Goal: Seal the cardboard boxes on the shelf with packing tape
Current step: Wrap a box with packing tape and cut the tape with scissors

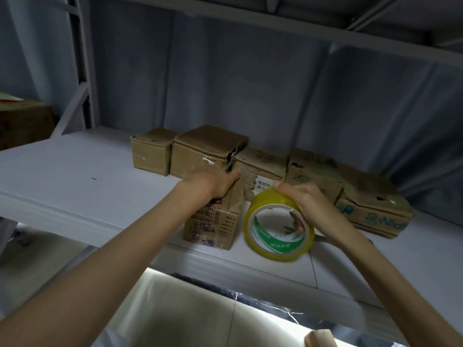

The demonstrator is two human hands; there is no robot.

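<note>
Small box (pixel 213 221) at shelf (pixel 75 176) front edge is pressed down by left hand (pixel 213 182), fingers flat. Tape roll (pixel 278 225), just right of box, is held in right hand (pixel 308 206) grip, fingers curled. Risk: tape end slips off/wrinkles if box shifts; box cd be dragged off edge.

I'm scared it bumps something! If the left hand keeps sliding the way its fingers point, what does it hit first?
Probably the low brown cardboard box with the white label. The left hand points right across the small printed box; depth is unclear.
</note>
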